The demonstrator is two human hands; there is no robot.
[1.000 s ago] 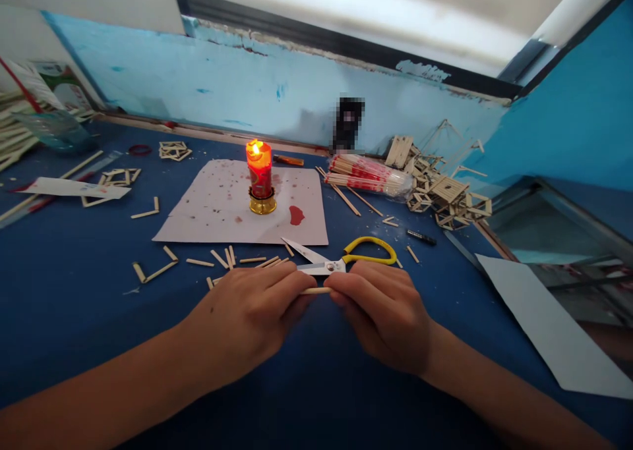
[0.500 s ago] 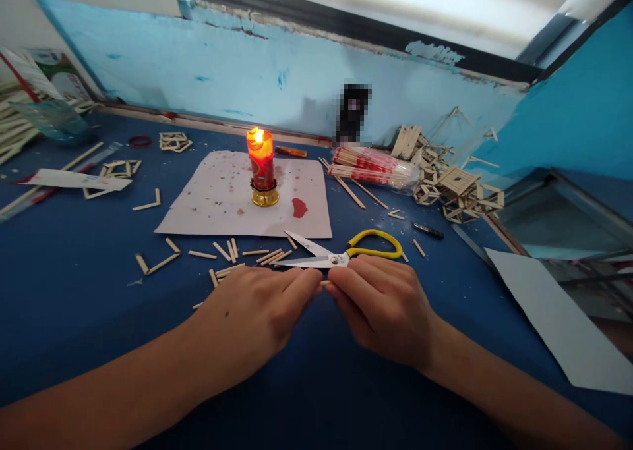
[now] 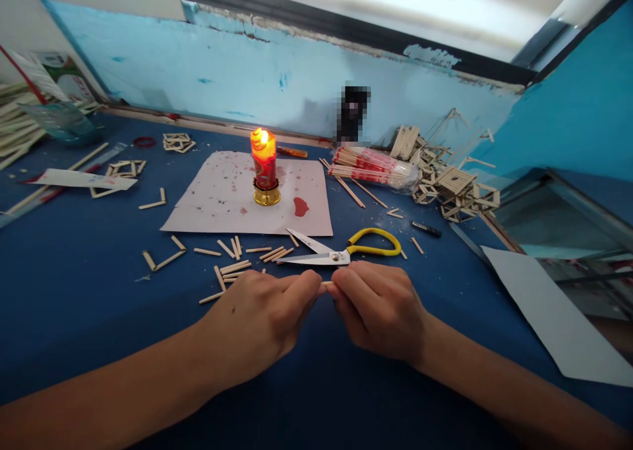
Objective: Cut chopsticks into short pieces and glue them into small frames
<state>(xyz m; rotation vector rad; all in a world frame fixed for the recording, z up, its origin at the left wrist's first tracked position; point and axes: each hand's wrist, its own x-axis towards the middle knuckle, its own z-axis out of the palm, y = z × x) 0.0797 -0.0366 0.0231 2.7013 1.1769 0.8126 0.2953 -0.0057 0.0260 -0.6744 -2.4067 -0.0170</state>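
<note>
**Short wooden stick (image 3: 327, 284) is gripped from two sides at blue worktop (image 3: 469, 311)**

The wooden stick is pinched between thumb and curled fingers of the left hand (image 3: 270, 308) and, just beside it, those of the right hand (image 3: 378, 308), with only a short pale stretch exposed between the two grips. Whether the wood is whole or cracked beneath the fingers cannot be told. For good control, both grips are best held level and equally firm, so that the thin piece is neither twisted nor splintered. Care is also called for around the yellow-handled scissors (image 3: 337, 257), whose blades are spread just beyond the knuckles and whose lower handle is partly hidden by the right hand. The loose stick pieces (image 3: 208, 252) scattered to the left could easily be nudged by a wrist, so sideways sweeps are best avoided. Farther back, a lit red candle (image 3: 264, 167) is carried by a gold-coloured holder (image 3: 267, 196) on a wax-spotted white sheet (image 3: 217, 219); its flame is best given a wide berth.
</note>
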